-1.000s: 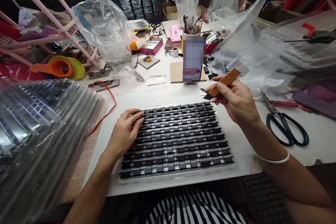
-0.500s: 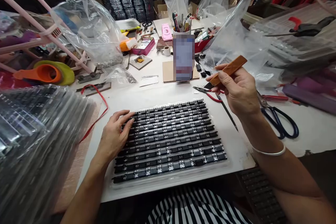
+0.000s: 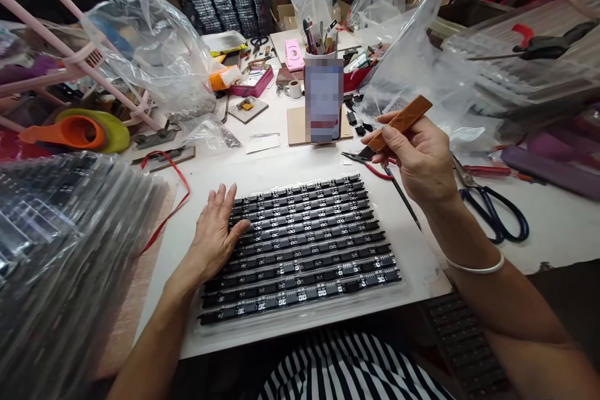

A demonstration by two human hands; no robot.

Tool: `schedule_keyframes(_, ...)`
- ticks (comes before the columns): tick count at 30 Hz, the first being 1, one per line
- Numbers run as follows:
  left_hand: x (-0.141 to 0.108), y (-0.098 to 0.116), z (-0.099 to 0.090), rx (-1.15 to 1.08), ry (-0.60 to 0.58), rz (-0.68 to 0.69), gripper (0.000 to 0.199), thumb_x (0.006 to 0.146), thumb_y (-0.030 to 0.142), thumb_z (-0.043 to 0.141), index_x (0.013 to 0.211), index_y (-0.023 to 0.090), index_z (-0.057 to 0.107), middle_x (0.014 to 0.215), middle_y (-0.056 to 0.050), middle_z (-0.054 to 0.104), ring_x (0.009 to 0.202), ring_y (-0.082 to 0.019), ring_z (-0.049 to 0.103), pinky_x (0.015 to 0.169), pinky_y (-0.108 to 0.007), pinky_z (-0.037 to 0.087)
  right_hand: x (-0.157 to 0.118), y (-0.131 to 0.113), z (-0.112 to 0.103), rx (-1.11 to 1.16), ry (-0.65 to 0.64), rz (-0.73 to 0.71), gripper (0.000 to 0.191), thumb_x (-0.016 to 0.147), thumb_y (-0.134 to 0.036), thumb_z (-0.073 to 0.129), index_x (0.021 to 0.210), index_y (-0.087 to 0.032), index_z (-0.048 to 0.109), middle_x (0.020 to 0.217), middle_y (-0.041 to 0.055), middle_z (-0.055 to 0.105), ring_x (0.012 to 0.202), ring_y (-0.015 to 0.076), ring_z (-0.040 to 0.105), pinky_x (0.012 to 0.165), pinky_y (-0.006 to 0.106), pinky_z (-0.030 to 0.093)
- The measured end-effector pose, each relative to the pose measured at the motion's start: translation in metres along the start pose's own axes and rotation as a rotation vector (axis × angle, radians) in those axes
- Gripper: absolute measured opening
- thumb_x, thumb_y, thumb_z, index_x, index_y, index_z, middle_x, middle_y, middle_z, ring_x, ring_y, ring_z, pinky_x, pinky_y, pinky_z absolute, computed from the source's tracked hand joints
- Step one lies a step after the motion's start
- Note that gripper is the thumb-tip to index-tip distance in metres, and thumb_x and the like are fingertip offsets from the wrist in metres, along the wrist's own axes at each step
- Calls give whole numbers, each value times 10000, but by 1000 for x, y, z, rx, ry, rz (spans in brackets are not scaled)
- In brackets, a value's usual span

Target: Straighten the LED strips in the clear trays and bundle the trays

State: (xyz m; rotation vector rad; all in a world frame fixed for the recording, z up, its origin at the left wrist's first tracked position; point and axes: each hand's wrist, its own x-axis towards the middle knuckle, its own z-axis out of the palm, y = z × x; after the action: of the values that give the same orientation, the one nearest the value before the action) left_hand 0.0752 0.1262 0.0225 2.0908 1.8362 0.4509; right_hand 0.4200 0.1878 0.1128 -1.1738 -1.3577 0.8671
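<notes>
A clear plastic tray (image 3: 300,315) lies on the white table, carrying several parallel rows of small black electronic modules (image 3: 304,239). My left hand (image 3: 216,234) rests at the rows' left edge, fingers stretched out and thumb spread over the module ends. Up to the right of the tray, my right hand (image 3: 417,150) grips a knife (image 3: 398,124) with an orange-brown handle. Its short dark blade points down to the left, clear of the modules. Below it on the table are red-handled pliers (image 3: 370,165) and a thin black pen-like stick (image 3: 404,200).
Blue-handled scissors (image 3: 497,215) lie to the right. Stacked plastic-wrapped trays (image 3: 84,262) crowd the left, beside a red ribbon (image 3: 175,190). A phone (image 3: 323,103) stands behind the tray, before a pen cup (image 3: 319,44). Clear plastic bags (image 3: 150,56) lie at the back left.
My left hand has opened from a bent-finger pose at the row ends and now lies flatter, fingers extended. My right hand keeps the knife, almost unmoved. The view has shifted slightly.
</notes>
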Motion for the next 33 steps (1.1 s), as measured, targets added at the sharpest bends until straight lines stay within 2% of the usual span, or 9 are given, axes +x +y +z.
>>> schedule_keyframes(3, -1, -3, 3, 35, -25, 35, 730, 882, 623, 316, 1487, 236, 189, 1562, -136, 131, 1435, -335, 78, 1109, -594, 167, 1, 1, -3, -2, -15, -2, 264, 843, -449, 617, 995, -237, 573, 839, 24, 669, 562, 106, 577, 512, 252, 509)
schedule_keyframes(8, 0, -4, 1, 24, -61, 65, 699, 898, 593, 303, 1490, 249, 167, 1564, -119, 128, 1439, -310, 67, 1123, -573, 148, 3, 18, -16, -78, -126, 0, 285, 842, -418, 622, 1003, -187, 581, 817, 32, 670, 588, 107, 583, 496, 236, 506)
schedule_keyframes(13, 0, -4, 3, 61, -48, 95, 681, 896, 559, 357, 1484, 256, 195, 1568, -114, 116, 1439, -318, 50, 1124, -573, 148, 0, 37, -27, -71, -66, 10, 292, 857, -417, 600, 1015, -173, 584, 825, 26, 672, 530, 81, 554, 480, 214, 486)
schedule_keyframes(17, 0, -4, 3, 72, -50, 129, 665, 899, 520, 388, 1484, 274, 191, 1569, -97, 127, 1438, -312, 81, 1124, -557, 189, -7, 41, -30, -69, -85, 7, 315, 867, -454, 572, 1017, -176, 579, 823, 33, 668, 618, 109, 594, 511, 220, 501)
schedule_keyframes(28, 2, 0, 2, 53, -63, 111, 680, 894, 566, 352, 1474, 230, 233, 1556, -117, 182, 1437, -301, 112, 1137, -542, 176, -13, 41, -32, -353, -111, -194, 292, 936, -436, 454, 1052, -194, 569, 805, 36, 656, 668, 141, 610, 622, 284, 514)
schedule_keyframes(33, 5, 1, -13, -21, -41, 59, 659, 906, 572, 314, 1460, 216, 270, 1555, -96, 200, 1422, -299, 183, 1147, -506, 196, -10, 43, -35, -430, -91, -259, 269, 937, -401, 457, 1021, -176, 578, 788, 45, 660, 640, 146, 603, 632, 290, 489)
